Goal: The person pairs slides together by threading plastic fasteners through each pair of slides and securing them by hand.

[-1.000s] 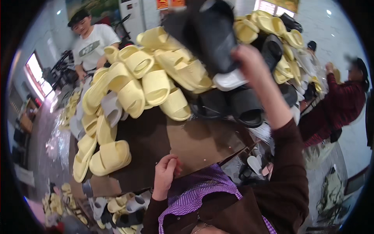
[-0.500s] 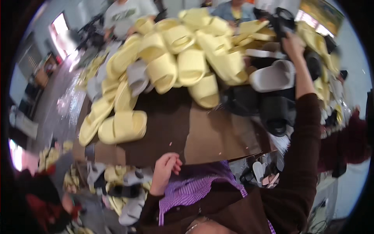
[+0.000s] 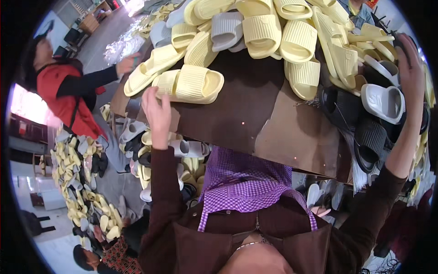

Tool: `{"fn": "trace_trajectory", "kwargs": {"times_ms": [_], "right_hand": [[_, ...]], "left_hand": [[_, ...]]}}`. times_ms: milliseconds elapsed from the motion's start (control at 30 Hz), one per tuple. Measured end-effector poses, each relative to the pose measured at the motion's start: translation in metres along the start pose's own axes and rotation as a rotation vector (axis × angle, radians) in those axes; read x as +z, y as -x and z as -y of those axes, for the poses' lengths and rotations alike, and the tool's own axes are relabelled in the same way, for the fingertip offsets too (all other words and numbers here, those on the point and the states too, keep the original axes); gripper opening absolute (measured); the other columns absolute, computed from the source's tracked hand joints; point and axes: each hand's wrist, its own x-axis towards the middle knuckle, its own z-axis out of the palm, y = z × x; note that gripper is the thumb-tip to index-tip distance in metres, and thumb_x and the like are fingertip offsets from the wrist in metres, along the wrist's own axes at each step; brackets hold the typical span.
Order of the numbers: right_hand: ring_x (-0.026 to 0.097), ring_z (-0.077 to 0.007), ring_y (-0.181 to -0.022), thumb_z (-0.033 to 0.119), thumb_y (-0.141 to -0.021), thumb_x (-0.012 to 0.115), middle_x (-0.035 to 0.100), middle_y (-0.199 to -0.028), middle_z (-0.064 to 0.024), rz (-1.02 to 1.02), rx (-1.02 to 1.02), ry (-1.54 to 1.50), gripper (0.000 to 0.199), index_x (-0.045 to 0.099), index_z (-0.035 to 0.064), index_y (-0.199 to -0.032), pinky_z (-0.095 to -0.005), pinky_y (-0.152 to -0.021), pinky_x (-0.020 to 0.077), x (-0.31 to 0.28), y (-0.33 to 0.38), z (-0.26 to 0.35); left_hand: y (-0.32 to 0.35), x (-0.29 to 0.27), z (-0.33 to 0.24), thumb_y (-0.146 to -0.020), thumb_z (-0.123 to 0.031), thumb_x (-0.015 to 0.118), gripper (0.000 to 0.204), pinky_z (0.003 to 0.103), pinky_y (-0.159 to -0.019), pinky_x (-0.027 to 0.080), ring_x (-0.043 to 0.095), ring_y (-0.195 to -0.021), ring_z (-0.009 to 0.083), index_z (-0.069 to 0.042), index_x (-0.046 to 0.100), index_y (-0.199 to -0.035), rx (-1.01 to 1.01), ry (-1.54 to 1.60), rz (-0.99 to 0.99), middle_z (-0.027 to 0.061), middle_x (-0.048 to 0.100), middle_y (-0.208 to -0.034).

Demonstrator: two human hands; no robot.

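A brown bench (image 3: 255, 105) carries a grey slipper (image 3: 226, 28) among heaped ones, a person in a red vest (image 3: 64, 98) stands alongside, and more slippers litter the floor (image 3: 75, 182).

Pale yellow ribbed slide sandals (image 3: 189, 84), a pair stacked sole to sole, lying flat near the left edge of the brown bench (image 3: 246, 105), toes pointing right. White slide (image 3: 383, 101) resting tilted on black slides (image 3: 360, 132) at the bench's right edge.
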Motion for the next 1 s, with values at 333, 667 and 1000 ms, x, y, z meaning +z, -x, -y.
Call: {"fn": "trace_trajectory", "kwargs": {"times_ms": [333, 667, 1000], "right_hand": [[0.060, -0.0179, -0.082, 0.021, -0.088, 0.059, 0.063, -0.093, -0.0091, 0.704, 0.194, -1.416, 0.041, 0.052, 0.0000, -0.123, -0.0286, -0.071, 0.0509, 0.107, 0.102, 0.294], [0.058, -0.0163, -0.063, 0.025, -0.083, 0.059, 0.060, -0.078, -0.0092, 0.812, 0.775, -1.588, 0.033, 0.057, -0.0036, -0.100, -0.0289, -0.050, 0.0490, 0.218, 0.093, 0.379], [0.057, -0.0134, -0.065, 0.017, -0.083, 0.056, 0.059, -0.076, -0.0064, 0.762, 0.918, -1.692, 0.019, 0.057, -0.0007, -0.090, -0.0256, -0.054, 0.0480, 0.149, 0.120, 0.329]], "left_hand": [[-0.038, 0.054, 0.094, -0.083, -0.025, 0.062, 0.052, 0.034, -0.081, 0.046, 0.058, -0.097, 0.0249, 0.008, 0.050, -0.122, -0.611, 0.421, 0.175, 0.0185, 0.060, -0.109], [-0.011, 0.029, 0.100, -0.084, -0.029, 0.062, 0.032, 0.022, -0.047, 0.039, 0.053, -0.058, 0.0092, 0.000, 0.060, -0.098, -0.887, 0.693, 0.224, 0.0031, 0.060, -0.076], [-0.009, 0.002, 0.005, -0.088, -0.020, 0.056, 0.019, 0.024, -0.043, 0.038, 0.050, -0.049, 0.0113, -0.002, 0.059, -0.084, -0.817, 1.150, 0.132, 0.0024, 0.056, -0.066]]}}
